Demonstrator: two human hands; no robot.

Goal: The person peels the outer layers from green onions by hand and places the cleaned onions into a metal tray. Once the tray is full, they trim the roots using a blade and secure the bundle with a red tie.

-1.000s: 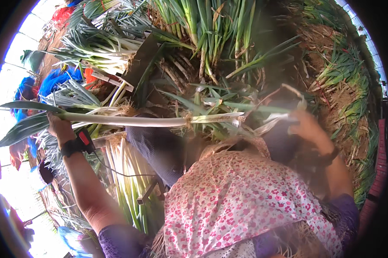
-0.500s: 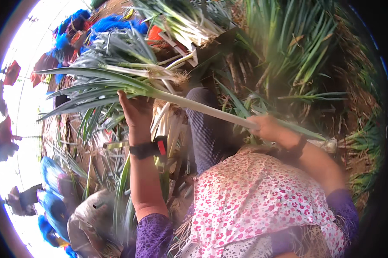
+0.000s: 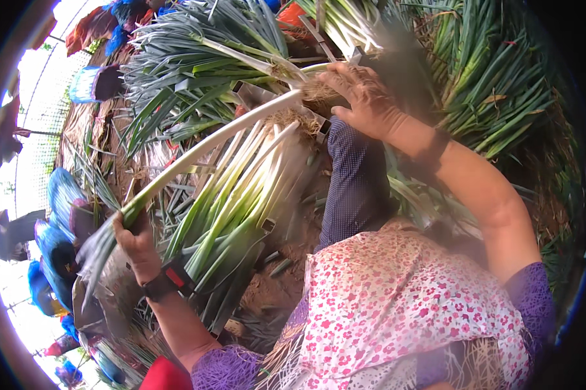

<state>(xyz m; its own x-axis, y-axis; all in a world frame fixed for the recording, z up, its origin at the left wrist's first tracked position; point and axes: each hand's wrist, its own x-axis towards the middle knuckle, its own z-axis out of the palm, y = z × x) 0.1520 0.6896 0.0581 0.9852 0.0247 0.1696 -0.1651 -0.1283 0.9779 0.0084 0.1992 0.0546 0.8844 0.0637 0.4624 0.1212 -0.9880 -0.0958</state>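
Note:
A long green onion [image 3: 221, 133] lies slantwise in front of me, its white stalk toward the upper right and its leaves toward the lower left. My left hand [image 3: 137, 242] is closed round its green part, where the leaves begin to fan out. By the root end my right hand [image 3: 366, 103] has its fingers stretched out, close to brown roots [image 3: 319, 94]. Whether those fingers touch the roots I cannot tell. Under the held stalk lies a bunch of green onions [image 3: 238, 195], white ends toward the metal frame [image 3: 253, 94].
A heap of green onions [image 3: 208, 55] lies beyond the frame, with another bunch [image 3: 348, 26] at the top. A large green pile [image 3: 501, 84] stands at the right. My knee [image 3: 351, 175] is close below the right hand. Blue plastic-like items [image 3: 62, 240] line the left side.
The green onion has swung so its leaves point down left. My left hand has moved down left and closed round it. My right hand has let go of the stalk and risen.

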